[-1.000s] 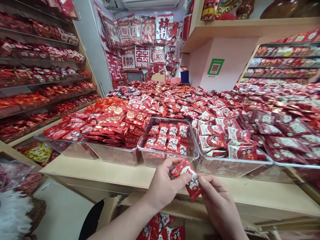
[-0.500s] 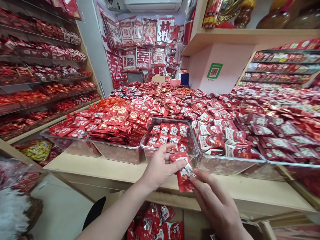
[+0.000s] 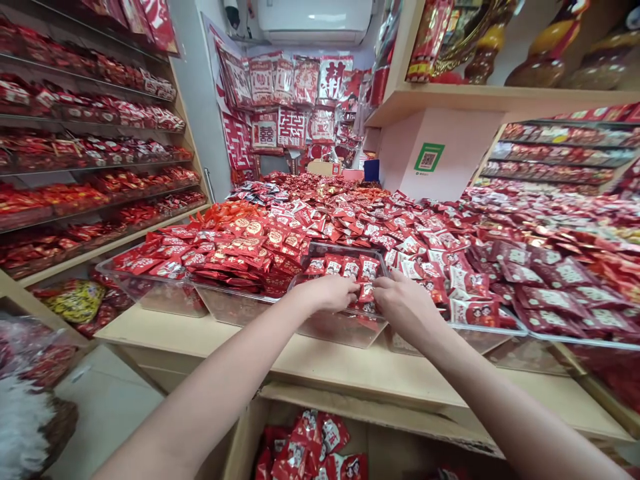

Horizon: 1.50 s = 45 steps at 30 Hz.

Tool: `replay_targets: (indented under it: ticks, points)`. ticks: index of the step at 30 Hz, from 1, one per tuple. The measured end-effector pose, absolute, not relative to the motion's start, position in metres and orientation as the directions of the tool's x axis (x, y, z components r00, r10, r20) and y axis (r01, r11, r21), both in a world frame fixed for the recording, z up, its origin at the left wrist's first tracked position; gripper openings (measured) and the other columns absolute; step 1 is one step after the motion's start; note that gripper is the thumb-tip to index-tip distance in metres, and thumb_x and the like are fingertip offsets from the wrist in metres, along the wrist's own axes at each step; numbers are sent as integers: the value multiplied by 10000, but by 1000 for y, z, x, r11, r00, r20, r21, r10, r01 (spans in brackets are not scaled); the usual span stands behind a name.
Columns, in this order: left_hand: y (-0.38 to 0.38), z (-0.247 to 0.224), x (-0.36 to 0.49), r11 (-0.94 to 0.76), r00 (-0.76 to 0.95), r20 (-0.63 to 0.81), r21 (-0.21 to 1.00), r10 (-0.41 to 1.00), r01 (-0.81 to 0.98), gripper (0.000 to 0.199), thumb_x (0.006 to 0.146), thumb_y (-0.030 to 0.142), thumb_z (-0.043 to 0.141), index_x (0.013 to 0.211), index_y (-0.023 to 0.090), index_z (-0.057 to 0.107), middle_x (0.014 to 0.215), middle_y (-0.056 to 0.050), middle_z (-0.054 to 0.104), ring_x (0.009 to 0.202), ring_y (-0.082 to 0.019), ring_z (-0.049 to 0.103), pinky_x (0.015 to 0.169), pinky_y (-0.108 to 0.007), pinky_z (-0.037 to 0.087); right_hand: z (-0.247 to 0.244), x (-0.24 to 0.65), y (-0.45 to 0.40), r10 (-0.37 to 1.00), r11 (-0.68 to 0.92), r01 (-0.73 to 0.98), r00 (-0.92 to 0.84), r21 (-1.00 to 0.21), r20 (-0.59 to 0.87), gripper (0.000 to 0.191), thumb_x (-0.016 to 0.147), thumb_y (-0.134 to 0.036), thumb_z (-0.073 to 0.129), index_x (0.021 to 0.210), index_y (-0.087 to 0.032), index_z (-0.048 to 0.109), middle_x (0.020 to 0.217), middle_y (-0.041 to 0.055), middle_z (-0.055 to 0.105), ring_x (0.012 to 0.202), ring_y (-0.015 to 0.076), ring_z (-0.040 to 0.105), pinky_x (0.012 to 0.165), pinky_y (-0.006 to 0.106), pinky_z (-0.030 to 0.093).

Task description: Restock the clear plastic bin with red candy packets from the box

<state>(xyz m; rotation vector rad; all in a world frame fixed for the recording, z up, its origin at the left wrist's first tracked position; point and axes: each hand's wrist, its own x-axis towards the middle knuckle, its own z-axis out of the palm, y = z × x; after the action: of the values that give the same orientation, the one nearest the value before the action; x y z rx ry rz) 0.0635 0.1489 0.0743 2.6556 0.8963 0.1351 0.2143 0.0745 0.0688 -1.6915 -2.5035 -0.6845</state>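
Observation:
My left hand [image 3: 333, 293] reaches into a clear plastic bin [image 3: 345, 331], fingers curled down over the packets. Facing it across the bin's right side is my right hand [image 3: 403, 300], its fingers drawn together. Between the two sets of fingertips lies a small red candy packet [image 3: 367, 292] with white print, which both hands appear to grip at its ends. Behind it, a row of similar packets [image 3: 351, 267] stands neatly side by side. My left hand and wrist hide the bin's left part.
Heaped bins of red packets flank this one, including red-and-gold packets [image 3: 240, 250] and maroon packets [image 3: 560, 280]. Below the wooden counter [image 3: 300, 353], a cardboard box [image 3: 400, 420] holds loose red packets [image 3: 310, 443]. Stocked shelves [image 3: 90, 163] line the left; a wooden shelf [image 3: 460, 100] overhangs the right.
Both hands have moved forward and down into the bin from in front of it, where they held a red candy packet. The view has tilted up slightly.

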Motion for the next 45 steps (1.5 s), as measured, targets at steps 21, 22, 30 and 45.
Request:
replay_targets:
  ticks: [21, 22, 30, 45]
  points:
    - [126, 80, 59, -715, 734, -117, 167, 669, 679, 444, 903, 361, 240, 942, 170, 639, 989, -100, 664, 891, -227, 602, 742, -298, 424, 87, 192, 100, 967, 250, 937, -231, 244, -104, 303, 788, -85, 393, 888, -107, 679, 825, 158, 677, 915, 270, 583, 638, 289, 443]
    - [123, 80, 58, -715, 735, -111, 171, 669, 677, 451, 901, 389, 244, 937, 179, 642, 986, -90, 667, 902, -225, 599, 756, -296, 421, 87, 191, 100, 970, 240, 941, -221, 238, -104, 295, 787, -94, 405, 904, -102, 675, 842, 163, 675, 924, 273, 583, 650, 294, 448]
    - [108, 78, 52, -708, 728, -76, 182, 682, 682, 530, 860, 551, 275, 977, 178, 632, 1021, -82, 652, 1012, -250, 543, 846, -322, 394, 91, 195, 106, 962, 262, 942, -239, 208, -129, 245, 728, -130, 485, 876, -102, 678, 782, 163, 685, 806, 251, 644, 632, 277, 458]
    - [182, 87, 84, -498, 479, -192, -60, 856, 865, 271, 846, 274, 525, 1088, 153, 536, 1156, -84, 525, 1036, -223, 515, 861, -437, 429, 75, 193, 168, 974, 220, 938, -228, 267, -2, 249, 760, -120, 490, 913, -56, 675, 921, 199, 676, 903, 267, 627, 729, 297, 465]
